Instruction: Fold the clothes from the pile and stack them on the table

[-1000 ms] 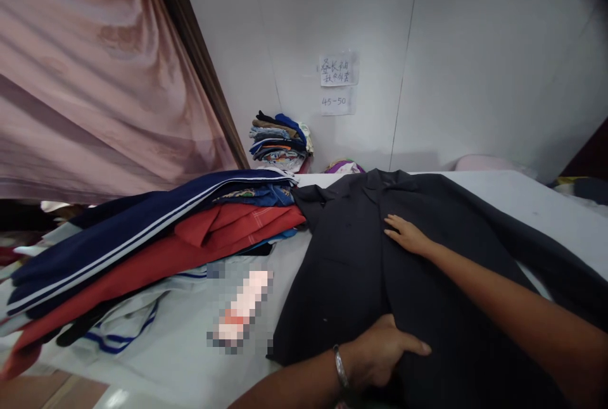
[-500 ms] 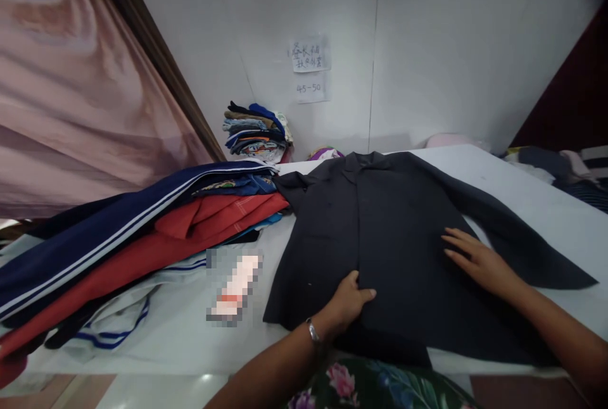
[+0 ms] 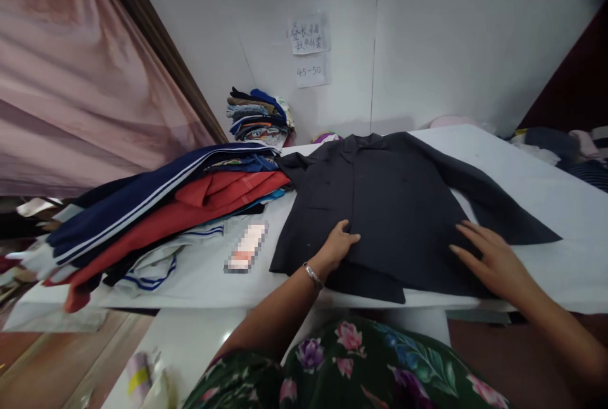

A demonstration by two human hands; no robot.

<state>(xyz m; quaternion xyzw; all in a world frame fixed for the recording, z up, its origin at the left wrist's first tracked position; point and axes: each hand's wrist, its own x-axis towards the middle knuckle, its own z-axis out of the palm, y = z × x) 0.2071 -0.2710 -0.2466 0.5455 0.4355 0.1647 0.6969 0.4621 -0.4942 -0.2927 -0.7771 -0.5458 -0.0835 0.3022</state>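
A dark suit jacket (image 3: 380, 206) lies front up on the white table, collar at the far end and hem towards me. Its one sleeve stretches out to the right; the other is bent in by the clothes pile. My left hand (image 3: 338, 247) is closed on the jacket's front edge below the middle, fingers curled and thumb pointing right. Over the jacket's right side, near the hem, my right hand (image 3: 496, 266) rests with fingers spread. Part of the lower hem corner is hidden beneath it.
Loose clothes, including red trousers (image 3: 213, 203) and striped navy ones (image 3: 142, 209), are heaped at the left. A folded stack (image 3: 259, 118) stands by the wall under paper signs (image 3: 311, 48). A blurred-out phone-like object (image 3: 247, 247) lies on the table (image 3: 190, 289).
The view has tipped down, showing more floor and table edge. My left hand still grips the jacket front; my right hand has shifted slightly towards the jacket's lower right side.
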